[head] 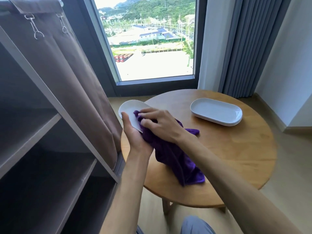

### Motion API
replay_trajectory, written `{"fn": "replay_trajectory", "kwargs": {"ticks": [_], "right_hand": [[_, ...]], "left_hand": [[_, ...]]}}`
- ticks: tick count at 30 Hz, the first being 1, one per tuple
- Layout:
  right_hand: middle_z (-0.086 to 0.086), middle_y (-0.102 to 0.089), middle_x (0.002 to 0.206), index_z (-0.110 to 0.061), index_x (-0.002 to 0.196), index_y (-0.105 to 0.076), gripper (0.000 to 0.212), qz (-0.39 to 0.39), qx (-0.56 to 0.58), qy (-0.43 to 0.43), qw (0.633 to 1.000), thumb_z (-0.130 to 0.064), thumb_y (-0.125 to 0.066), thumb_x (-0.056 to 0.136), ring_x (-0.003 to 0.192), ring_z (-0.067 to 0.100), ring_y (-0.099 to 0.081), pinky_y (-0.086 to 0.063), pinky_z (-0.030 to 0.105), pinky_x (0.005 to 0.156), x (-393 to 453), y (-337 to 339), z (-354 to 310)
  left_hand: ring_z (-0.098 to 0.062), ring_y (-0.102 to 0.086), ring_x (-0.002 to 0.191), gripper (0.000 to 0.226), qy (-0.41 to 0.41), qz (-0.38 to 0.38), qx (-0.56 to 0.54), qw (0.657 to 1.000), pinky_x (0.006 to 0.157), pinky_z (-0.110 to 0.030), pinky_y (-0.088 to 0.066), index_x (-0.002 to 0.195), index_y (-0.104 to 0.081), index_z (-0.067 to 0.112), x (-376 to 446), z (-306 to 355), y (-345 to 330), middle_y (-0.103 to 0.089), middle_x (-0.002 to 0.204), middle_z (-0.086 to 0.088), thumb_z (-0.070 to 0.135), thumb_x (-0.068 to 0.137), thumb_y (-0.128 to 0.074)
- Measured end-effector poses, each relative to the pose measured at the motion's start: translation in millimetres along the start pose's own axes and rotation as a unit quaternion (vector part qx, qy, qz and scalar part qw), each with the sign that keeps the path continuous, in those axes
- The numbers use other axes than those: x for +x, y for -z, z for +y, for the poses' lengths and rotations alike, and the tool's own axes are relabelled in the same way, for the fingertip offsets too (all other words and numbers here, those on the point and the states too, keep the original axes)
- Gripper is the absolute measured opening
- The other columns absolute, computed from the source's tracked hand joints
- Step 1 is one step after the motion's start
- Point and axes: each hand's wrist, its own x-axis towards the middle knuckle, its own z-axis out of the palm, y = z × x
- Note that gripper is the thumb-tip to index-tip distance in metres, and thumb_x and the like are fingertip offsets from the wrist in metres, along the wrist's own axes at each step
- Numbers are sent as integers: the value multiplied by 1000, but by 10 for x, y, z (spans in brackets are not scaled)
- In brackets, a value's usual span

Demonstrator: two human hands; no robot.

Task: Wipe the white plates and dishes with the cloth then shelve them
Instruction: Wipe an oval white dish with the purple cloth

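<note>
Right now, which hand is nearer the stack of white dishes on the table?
Right. The right hand presses the purple cloth on the held dish, left of the stack. The left hand grips that dish farther left.

Purple cloth (170, 154) (plain), white plate (130, 108).

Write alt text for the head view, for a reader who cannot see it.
A person's left hand holds a white oval dish while the right hand rubs it with a purple cloth. Stacked white dishes sit on the round wooden table, beside an open shelf unit.
</note>
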Motion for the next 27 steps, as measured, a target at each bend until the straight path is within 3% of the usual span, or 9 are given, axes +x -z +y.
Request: {"fn": "replay_trajectory", "kwargs": {"ticks": [2,4,8,12,15,19,22,25,27], "right_hand": [[-2,-59,145,-15,131,-68,37,-56,-2,61,997,-22,-59,96,132,13,-52,-37,27,113,-157,-32,-6],[5,-63,140,-8,129,-69,33,-12,-7,110,994,-13,-60,98,132,18,-55,-40,35,113,-195,-65,-1],[7,-75,114,-4,105,-80,17,78,33,133,987,-2,-67,94,108,16,-68,-52,27,97,-57,-52,-86],[9,-68,95,-2,89,-78,9,101,49,118,987,2,-76,81,90,21,-65,-53,30,81,95,-45,-126],[6,-67,84,-1,81,-67,10,121,56,113,985,2,-76,77,80,22,-64,-53,33,73,271,-49,-163],[4,-70,78,-5,76,-73,7,112,50,104,987,1,-75,76,72,19,-65,-53,31,71,496,-125,-196],[6,-71,78,-2,76,-75,8,147,40,74,986,6,-74,76,69,17,-63,-51,23,70,590,-139,-127],[11,-73,84,1,80,-78,7,181,9,23,983,4,-72,81,76,22,-65,-53,39,77,609,-78,-47],[9,-75,97,-2,87,-81,11,131,-34,22,991,-6,-71,87,90,26,-66,-49,41,87,531,-75,-95]], "left_hand": [[-23,-72,95,72,-23,1,20,1000,91,-37,-58,93,-81,18,-3,39,54,-72,96,-7,78,93,-39],[-22,-72,94,79,-41,0,40,998,87,-33,-60,93,-79,16,-37,-13,38,-72,93,-7,79,94,-32],[-20,-68,109,67,-58,16,74,995,100,-37,-55,110,-70,16,-82,-114,-76,-69,103,-4,72,99,-36],[-19,-71,100,63,-52,-44,72,995,84,-32,-60,98,-75,16,-88,-33,-21,-72,98,-5,66,102,-37],[-22,-68,117,62,-59,-71,71,993,95,-35,-55,117,-74,13,-63,43,89,-70,120,-11,61,105,-35],[-32,-50,140,69,-40,-84,53,994,119,-49,-37,147,-53,8,-98,85,130,-52,150,-19,61,105,-39],[-33,-54,138,71,-18,-81,46,995,114,-47,-45,149,-51,8,-142,102,167,-55,149,-19,62,105,-38],[-37,-49,141,73,-6,-75,41,996,119,-53,-38,152,-45,5,-190,57,202,-51,152,-23,60,104,-38],[-37,-48,142,74,-19,-77,20,997,122,-55,-33,153,-45,7,-188,29,222,-50,152,-23,61,104,-37]]}}
